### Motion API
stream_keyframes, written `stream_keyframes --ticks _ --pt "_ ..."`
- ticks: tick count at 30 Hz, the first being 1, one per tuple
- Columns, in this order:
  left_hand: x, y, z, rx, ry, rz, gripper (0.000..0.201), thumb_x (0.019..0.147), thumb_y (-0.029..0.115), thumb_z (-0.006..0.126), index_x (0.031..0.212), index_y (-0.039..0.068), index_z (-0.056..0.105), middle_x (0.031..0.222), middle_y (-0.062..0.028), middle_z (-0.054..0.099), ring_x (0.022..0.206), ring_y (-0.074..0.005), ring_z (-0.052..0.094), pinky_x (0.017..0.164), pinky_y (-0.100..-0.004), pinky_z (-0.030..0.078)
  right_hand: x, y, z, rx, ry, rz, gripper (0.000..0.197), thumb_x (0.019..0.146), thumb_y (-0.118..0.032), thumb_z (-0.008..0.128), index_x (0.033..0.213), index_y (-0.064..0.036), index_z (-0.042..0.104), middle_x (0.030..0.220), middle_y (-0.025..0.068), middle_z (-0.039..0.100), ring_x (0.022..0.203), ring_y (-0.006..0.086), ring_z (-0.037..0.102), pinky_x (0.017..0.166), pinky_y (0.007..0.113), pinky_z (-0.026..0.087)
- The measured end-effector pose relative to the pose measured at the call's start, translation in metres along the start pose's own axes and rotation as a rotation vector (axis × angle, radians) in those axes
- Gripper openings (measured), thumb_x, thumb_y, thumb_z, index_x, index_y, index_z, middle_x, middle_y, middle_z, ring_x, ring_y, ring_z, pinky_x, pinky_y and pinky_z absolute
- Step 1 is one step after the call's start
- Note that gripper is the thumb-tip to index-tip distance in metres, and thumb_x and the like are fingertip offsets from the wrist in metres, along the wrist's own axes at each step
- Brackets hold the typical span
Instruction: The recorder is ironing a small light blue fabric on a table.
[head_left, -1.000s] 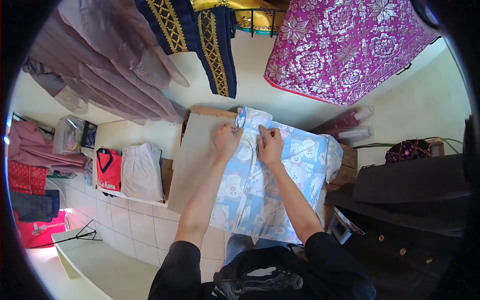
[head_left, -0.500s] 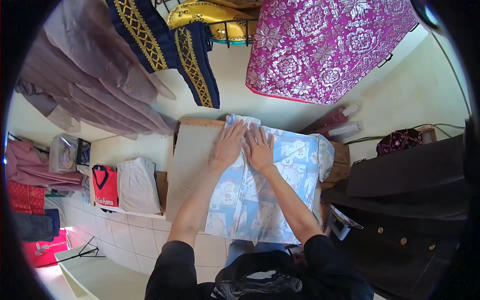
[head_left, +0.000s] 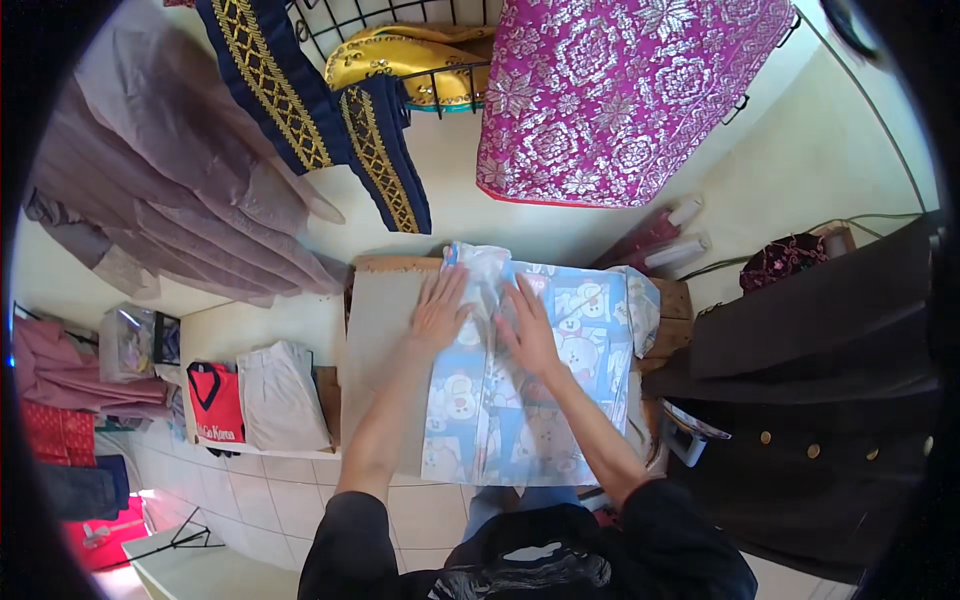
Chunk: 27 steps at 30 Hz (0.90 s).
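Note:
A light-blue pyjama-like shirt [head_left: 555, 400] printed with white cartoon bears lies spread on a grey-topped table [head_left: 385, 300]. Its collar end points away from me, and a seam or placket runs down its length. My left hand [head_left: 438, 318] rests near the collar at the shirt's left edge, fingers stretched out. Just right of the seam, my right hand [head_left: 527, 328] has its fingers extended over the cloth; whether the palm touches is unclear. A bunched sleeve [head_left: 643, 310] sticks out at the far right. Neither hand grips anything.
Folded red shirt [head_left: 215, 405] and white trousers [head_left: 283, 400] lie on a left shelf. Dark garments with gold buttons [head_left: 800, 400] hang at right. Purple-silver cloth [head_left: 625, 90] and navy-gold trim [head_left: 375, 150] hang from a wire rack above; mauve fabric [head_left: 180, 170] hangs far left.
My hands have moved apart, the left one to the left, and the right hand's fingers have shifted right. The cloth at the collar shows more between them. The view has shifted slightly.

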<state>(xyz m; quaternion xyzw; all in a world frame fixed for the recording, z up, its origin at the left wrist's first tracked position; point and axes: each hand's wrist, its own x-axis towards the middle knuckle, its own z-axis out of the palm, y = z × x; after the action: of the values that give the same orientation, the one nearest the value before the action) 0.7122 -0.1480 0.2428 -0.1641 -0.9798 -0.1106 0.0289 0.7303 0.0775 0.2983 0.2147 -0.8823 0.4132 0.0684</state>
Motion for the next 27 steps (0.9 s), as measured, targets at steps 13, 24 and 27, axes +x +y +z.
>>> stream_keyframes --ticks 13,24,27 --pt "-0.018 -0.001 0.017 -0.556 0.517 -0.385 0.025 0.081 0.021 0.078 0.093 0.006 0.062 0.114 -0.0139 0.055 0.115 -0.0331 0.051 0.102 -0.0466 0.037 -0.301 0.027 -0.127 0.306 0.932 0.826 0.042 0.095 -0.016 0.067 0.127 -0.0028 0.041 0.117 0.0093 0.056 0.103 0.0185 0.059 0.093 0.031 0.049" --pt "-0.017 -0.002 0.019 -0.345 0.296 -0.643 0.020 0.081 0.031 0.076 0.081 0.012 0.069 0.090 -0.0055 0.065 0.090 -0.0255 0.063 0.083 -0.0433 0.044 -0.294 0.064 -0.154 0.220 1.064 0.840 0.052 0.094 -0.024 0.072 0.130 0.0082 0.051 0.129 0.0168 0.060 0.112 0.0225 0.057 0.097 0.036 0.046" --pt "-0.023 -0.022 0.032 -0.496 0.341 -0.648 0.021 0.079 0.032 0.077 0.078 0.013 0.068 0.083 -0.0031 0.065 0.082 -0.0241 0.064 0.077 -0.0422 0.046 -0.289 0.053 -0.169 0.226 1.016 0.812 0.042 0.097 -0.026 0.068 0.120 0.0079 0.060 0.117 0.0138 0.065 0.104 0.0188 0.060 0.094 0.033 0.047"
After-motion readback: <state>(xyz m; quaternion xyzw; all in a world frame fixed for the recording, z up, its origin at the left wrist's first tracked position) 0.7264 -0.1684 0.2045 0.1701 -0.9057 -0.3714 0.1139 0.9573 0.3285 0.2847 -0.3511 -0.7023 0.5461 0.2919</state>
